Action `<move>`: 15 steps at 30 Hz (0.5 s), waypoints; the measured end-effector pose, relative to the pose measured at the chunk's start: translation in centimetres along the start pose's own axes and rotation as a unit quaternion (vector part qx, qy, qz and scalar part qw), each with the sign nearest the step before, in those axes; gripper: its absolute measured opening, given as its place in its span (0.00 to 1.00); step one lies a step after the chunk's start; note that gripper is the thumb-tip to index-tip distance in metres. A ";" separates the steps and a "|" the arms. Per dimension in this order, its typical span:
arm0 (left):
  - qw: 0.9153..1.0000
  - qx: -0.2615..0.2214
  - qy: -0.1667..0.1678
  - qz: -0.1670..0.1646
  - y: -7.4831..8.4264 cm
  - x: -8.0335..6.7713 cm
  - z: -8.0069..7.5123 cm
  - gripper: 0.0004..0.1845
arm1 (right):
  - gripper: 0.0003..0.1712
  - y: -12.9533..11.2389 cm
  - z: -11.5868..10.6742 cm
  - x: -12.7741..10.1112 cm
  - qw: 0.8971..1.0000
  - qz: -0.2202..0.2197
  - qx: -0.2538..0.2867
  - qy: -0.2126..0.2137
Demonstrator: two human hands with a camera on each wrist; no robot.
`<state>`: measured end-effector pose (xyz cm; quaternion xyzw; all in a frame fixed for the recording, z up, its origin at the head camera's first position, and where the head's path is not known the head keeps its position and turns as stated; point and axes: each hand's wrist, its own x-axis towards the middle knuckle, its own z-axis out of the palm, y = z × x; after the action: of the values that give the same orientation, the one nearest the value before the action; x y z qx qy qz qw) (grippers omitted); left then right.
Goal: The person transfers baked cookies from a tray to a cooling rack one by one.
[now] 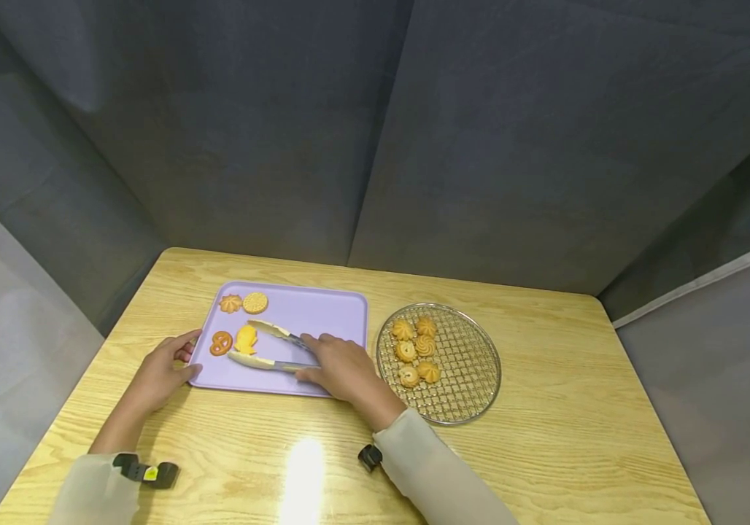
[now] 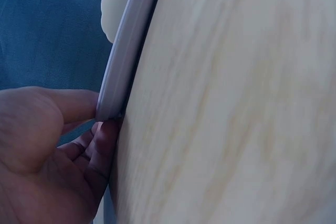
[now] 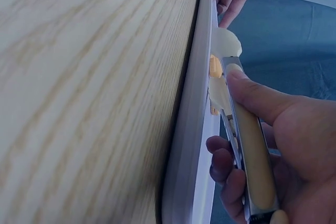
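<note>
Landmark: purple tray (image 1: 322, 310), lying on the wooden table (image 1: 546, 452).

Right hand (image 1: 342, 368) rests at the tray's near right corner, fingers curled round the handles of the tongs (image 1: 270, 348). In the right wrist view the thumb lies along the upper handle and the other fingers wrap under the lower one. The tongs point left across the tray, their two cream tips spread apart.

Yellow cookie (image 1: 246, 339) lies on the tray between the two tips, toward the tray's left side, well ahead of the right hand. Cannot tell whether either tip touches it; the tips are not pinched onto it.

Left hand (image 1: 165, 372) is at the tray's left edge, near the near left corner. Left wrist view: the thumb and a finger curl against the tray rim (image 2: 118, 77), holding it.

Other items on the tray: pretzel-shaped cookie (image 1: 220, 343) just left of the yellow cookie; a flower-shaped cookie (image 1: 230, 302) and a round cookie (image 1: 255, 302) side by side at the far left corner.

Just right of the tray stands a round wire rack (image 1: 473, 364), with five swirled cookies (image 1: 416, 351) grouped on the half nearer the tray.
</note>
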<state>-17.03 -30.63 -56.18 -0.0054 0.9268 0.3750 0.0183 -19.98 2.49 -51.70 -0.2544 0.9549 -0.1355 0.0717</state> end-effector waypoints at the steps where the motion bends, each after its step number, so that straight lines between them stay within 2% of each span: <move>1: 1.000 0.001 0.000 -0.001 0.0 0.0 0.0 0.35 | 0.42 0.0 0.0 0.0 1.000 0.000 0.000 0.001; 15: 1.000 0.000 0.002 0.003 0.4 -0.2 0.0 0.35 | 0.34 0.8 0.1 -1.1 0.999 -0.002 0.024 0.022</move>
<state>-16.85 -30.39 -55.90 -0.0028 0.9268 0.3752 0.0154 -19.38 3.66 -51.92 -0.2512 0.9523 -0.1641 0.0564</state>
